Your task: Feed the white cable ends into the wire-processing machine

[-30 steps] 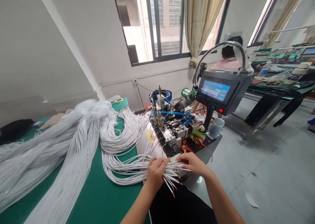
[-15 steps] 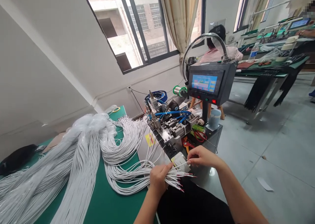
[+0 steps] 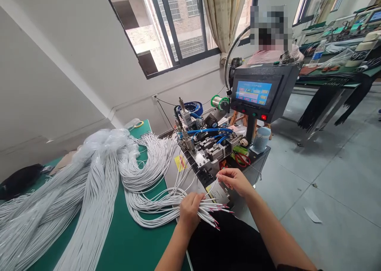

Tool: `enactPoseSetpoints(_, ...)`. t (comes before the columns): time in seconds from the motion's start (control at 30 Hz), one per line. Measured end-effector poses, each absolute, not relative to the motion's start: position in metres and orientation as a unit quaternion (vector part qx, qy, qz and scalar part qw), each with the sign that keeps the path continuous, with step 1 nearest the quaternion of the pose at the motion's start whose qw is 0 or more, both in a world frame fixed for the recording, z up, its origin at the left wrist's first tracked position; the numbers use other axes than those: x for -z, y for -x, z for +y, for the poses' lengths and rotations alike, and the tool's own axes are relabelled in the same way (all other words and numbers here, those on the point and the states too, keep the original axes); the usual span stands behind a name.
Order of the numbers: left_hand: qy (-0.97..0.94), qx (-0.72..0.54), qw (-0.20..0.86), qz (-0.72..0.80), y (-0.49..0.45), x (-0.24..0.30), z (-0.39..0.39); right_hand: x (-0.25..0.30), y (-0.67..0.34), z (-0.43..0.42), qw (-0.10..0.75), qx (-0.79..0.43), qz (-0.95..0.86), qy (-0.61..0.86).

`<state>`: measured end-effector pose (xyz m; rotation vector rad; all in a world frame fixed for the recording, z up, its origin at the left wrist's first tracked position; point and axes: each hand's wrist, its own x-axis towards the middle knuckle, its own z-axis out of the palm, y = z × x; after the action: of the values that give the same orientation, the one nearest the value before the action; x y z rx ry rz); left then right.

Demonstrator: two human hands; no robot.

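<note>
My left hand (image 3: 190, 212) is closed around a bundle of white cables (image 3: 160, 207), whose cut ends with reddish tips fan out to the right of my fist. Beyond it, my right hand (image 3: 235, 181) pinches the end of a single white cable (image 3: 212, 188) pulled up from that bundle. That fingertip grip is just in front of the metal bench machine (image 3: 205, 155), above a pale block (image 3: 218, 194) at its front. Whether the cable end touches the machine I cannot tell.
Left on the green table (image 3: 139, 249) lie more white cables (image 3: 98, 191), partly wrapped in plastic. A control box with a lit screen (image 3: 253, 92) stands behind the machine, beside a translucent cup (image 3: 262, 139). A person in pink (image 3: 274, 56) sits beyond.
My right hand has moved up and left toward the machine, lifting the single cable's end away from the bundle. My left hand keeps its hold. The camera view has shifted slightly.
</note>
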<state>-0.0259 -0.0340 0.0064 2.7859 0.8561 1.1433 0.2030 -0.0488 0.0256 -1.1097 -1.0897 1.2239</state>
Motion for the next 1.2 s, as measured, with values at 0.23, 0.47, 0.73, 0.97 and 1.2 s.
enactPoseSetpoints(0.23,-0.895,-0.328,0.032,0.299,0.022,-0.003,-0.031,-0.017,-0.199,-0.041,0.574,-0.513,-0.447,0.456)
enactPoseSetpoints(0.47,-0.865,-0.366,-0.016,0.343,0.019,-0.001,-0.027,-0.015,-0.204,-0.036,0.520,-0.464,-0.499,0.515)
enactPoseSetpoints(0.73,-0.852,-0.371,-0.016,0.368,0.019,-0.001,-0.029,-0.018,-0.188,-0.037,0.512,-0.350,-0.567,0.542)
enactPoseSetpoints(0.97,-0.838,-0.379,-0.007,0.393,0.020,-0.004,-0.028,-0.018,-0.190,-0.035,0.525,-0.512,-0.482,0.478)
enactPoseSetpoints(1.2,-0.849,-0.337,-0.006,0.406,0.021,-0.007,-0.027,-0.022,-0.191,-0.039,0.517,-0.561,-0.450,0.464)
